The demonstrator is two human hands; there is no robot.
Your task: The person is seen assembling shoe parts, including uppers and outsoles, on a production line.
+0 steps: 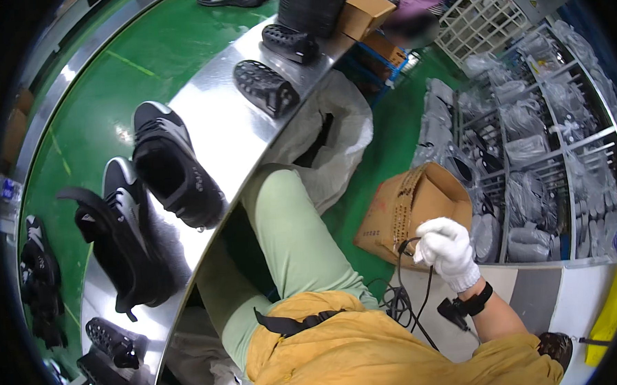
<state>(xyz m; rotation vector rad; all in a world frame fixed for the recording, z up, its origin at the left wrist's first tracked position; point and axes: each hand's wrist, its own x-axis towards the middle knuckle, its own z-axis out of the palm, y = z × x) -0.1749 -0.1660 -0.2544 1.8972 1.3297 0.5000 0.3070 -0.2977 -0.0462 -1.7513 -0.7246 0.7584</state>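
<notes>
Your right hand (447,247), in a white glove, is clenched around a black cable (423,284) just in front of the cardboard box (409,212), near your right knee. Your left hand is out of sight, and black shoes (173,167) sit on the steel bench (229,120) to your left.

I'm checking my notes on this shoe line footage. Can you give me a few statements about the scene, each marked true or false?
1. The right hand wears a white knit glove and grips a thin black cable. True.
2. The open brown cardboard box stands on the shiny curved metal conveyor. False: it sits on the green floor, right of the conveyor.
3. Black-and-white sneakers lie on the conveyor. True.
4. The left hand holds a sneaker. False: no left hand is in view.
5. The person wears red trousers. False: they are light green trousers.
</notes>
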